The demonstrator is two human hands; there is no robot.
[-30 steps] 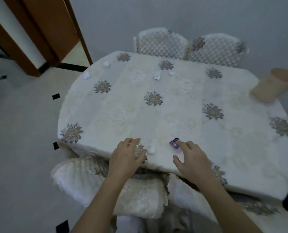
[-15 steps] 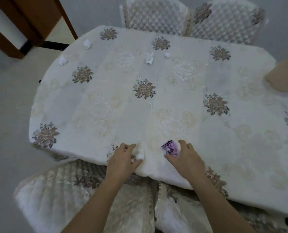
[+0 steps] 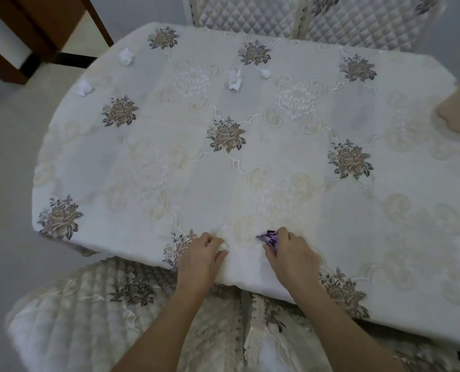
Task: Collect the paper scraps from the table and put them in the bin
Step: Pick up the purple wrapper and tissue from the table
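Purple scrap (image 3: 269, 238) is pinched in my right grip (image 3: 290, 253) at the desk's (image 3: 384, 237) near edge, and my left grip (image 3: 200, 255) is closed round a white bit (image 3: 222, 246). Barely started tbh: four white scraps wait along the far edge and far-left corner (image 3: 126, 56), and the bin isn't in view.

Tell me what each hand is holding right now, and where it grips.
The right hand pinches the purple scrap by its near edge. The left hand is closed over a white scrap, mostly hidden.
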